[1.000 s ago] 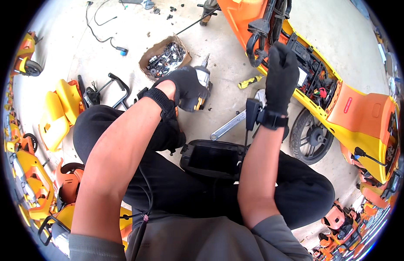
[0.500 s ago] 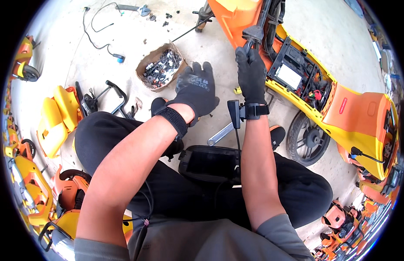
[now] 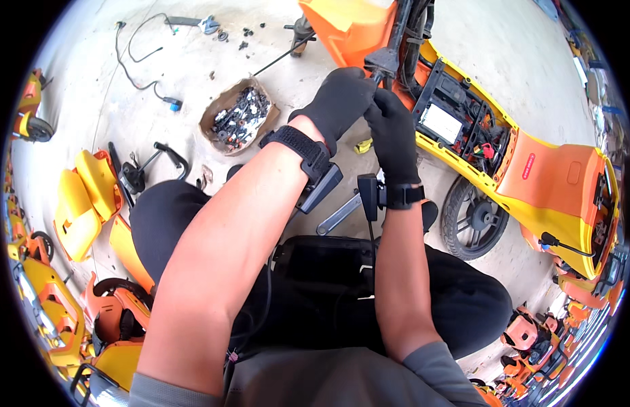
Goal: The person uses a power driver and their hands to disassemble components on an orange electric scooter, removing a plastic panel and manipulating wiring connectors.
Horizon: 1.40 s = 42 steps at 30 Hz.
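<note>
Both my hands wear black gloves and meet at a black block-shaped fitting (image 3: 381, 62) on the dark frame tubes of a partly stripped orange and yellow scooter (image 3: 464, 159). My left hand (image 3: 340, 100) reaches across from the left, its fingers curled against the fitting's lower end. Just below and to the right, my right hand (image 3: 394, 132) has its fingers pinched together at the same spot. What lies between the fingertips is mostly hidden; a short dark bit shows there. The scooter's open body bares wiring and a white-labelled box (image 3: 440, 122).
A torn cardboard box (image 3: 207, 122) of small hardware stands left of my hands. Between my legs lie a wrench (image 3: 338, 216) and a black tray-like part (image 3: 321, 261). A cable (image 3: 135, 76), yellow panels (image 3: 77, 203) and a black wheel (image 3: 474, 217) are around me.
My left hand has moved from open air near the box up and right to the fitting, its fingers now curled. My right hand stays there, turned slightly. The view has shifted a little.
</note>
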{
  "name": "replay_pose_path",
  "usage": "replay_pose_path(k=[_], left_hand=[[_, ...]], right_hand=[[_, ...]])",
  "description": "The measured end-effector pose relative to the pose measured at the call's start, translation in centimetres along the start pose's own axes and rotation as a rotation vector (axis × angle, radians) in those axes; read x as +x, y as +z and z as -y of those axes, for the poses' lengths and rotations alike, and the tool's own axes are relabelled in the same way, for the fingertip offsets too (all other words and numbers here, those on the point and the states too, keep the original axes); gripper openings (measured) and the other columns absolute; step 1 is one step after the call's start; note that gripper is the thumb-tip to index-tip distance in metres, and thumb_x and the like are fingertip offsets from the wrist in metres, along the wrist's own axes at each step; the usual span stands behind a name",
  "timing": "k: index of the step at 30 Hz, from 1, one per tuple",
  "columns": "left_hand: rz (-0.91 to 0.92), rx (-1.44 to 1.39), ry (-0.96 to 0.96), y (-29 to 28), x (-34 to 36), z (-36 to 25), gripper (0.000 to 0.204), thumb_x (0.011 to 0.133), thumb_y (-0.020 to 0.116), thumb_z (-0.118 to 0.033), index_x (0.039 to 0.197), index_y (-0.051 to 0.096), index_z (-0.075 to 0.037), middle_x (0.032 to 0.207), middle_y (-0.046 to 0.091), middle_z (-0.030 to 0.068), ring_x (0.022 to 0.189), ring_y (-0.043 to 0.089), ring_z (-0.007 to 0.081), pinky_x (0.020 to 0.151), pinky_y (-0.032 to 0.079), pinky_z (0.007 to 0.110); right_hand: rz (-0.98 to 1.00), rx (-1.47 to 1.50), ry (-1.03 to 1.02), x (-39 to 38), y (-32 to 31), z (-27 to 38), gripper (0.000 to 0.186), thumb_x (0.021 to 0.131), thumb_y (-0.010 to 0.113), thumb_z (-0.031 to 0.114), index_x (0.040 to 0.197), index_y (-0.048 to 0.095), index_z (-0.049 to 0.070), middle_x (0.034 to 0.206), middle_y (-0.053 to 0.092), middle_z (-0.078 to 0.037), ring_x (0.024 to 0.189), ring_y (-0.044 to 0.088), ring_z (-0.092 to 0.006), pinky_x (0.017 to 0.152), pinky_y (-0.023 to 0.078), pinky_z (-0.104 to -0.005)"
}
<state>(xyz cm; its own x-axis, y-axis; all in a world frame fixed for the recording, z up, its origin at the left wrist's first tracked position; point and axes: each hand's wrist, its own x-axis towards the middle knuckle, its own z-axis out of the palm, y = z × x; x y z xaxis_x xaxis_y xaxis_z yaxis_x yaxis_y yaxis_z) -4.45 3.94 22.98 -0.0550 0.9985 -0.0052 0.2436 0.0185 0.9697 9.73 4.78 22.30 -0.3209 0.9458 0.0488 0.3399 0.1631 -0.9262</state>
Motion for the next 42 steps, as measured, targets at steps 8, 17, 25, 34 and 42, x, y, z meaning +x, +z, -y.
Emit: replay_pose_path(k=[8, 17, 25, 34, 42], left_hand=[[0.040, -0.096, 0.067, 0.5, 0.8, 0.6, 0.021, 0.096, 0.052, -0.018, 0.105, 0.063, -0.001, 0.081, 0.060, 0.0035, 0.066, 0.052, 0.0111, 0.059, 0.044, 0.027], [-0.012, -0.206, -0.316, 0.8, 1.0, -2.5, 0.028, 0.095, 0.058, -0.023, 0.108, 0.063, 0.002, 0.093, 0.063, 0.0014, 0.083, 0.058, 0.0076, 0.078, 0.048, 0.023], [-0.044, -0.202, -0.363, 1.1, 1.2, -3.8, 0.024, 0.095, 0.058, -0.017, 0.104, 0.062, 0.004, 0.092, 0.064, 0.0042, 0.084, 0.058, 0.0095, 0.079, 0.047, 0.025], [-0.016, 0.010, -0.381, 1.6, 1.5, -5.6, 0.023, 0.095, 0.056, -0.014, 0.103, 0.063, 0.006, 0.095, 0.064, 0.0071, 0.087, 0.057, 0.0104, 0.081, 0.046, 0.025], [-0.026, -0.066, -0.411, 1.7, 1.6, -5.7, 0.021, 0.094, 0.056, -0.011, 0.104, 0.062, 0.005, 0.096, 0.064, 0.0062, 0.090, 0.059, 0.0115, 0.084, 0.046, 0.026]], right_hand=[[-0.270, 0.037, -0.072, 1.6, -1.5, -1.5, 0.030, 0.091, 0.060, 0.010, 0.118, 0.062, -0.003, 0.099, 0.067, -0.007, 0.085, 0.060, -0.0095, 0.075, 0.048, -0.0248], [-0.324, 0.438, 0.133, 0.7, 0.1, -0.9, 0.023, 0.091, 0.059, 0.010, 0.108, 0.062, -0.005, 0.100, 0.067, -0.015, 0.085, 0.065, -0.0209, 0.076, 0.051, -0.0319], [-0.057, 0.352, 0.143, 0.0, -0.3, -2.7, 0.017, 0.091, 0.059, 0.015, 0.088, 0.062, -0.002, 0.070, 0.060, -0.015, 0.068, 0.059, -0.0298, 0.064, 0.044, -0.0398], [-0.141, 0.386, 0.015, 0.4, 0.7, -4.3, 0.015, 0.087, 0.064, 0.014, 0.084, 0.061, 0.000, 0.073, 0.063, -0.011, 0.073, 0.058, -0.0259, 0.068, 0.043, -0.0387], [-0.196, 0.544, 0.082, 0.5, 1.4, -4.8, 0.014, 0.084, 0.068, 0.013, 0.080, 0.064, 0.000, 0.069, 0.062, -0.008, 0.066, 0.055, -0.0184, 0.065, 0.042, -0.0337]])
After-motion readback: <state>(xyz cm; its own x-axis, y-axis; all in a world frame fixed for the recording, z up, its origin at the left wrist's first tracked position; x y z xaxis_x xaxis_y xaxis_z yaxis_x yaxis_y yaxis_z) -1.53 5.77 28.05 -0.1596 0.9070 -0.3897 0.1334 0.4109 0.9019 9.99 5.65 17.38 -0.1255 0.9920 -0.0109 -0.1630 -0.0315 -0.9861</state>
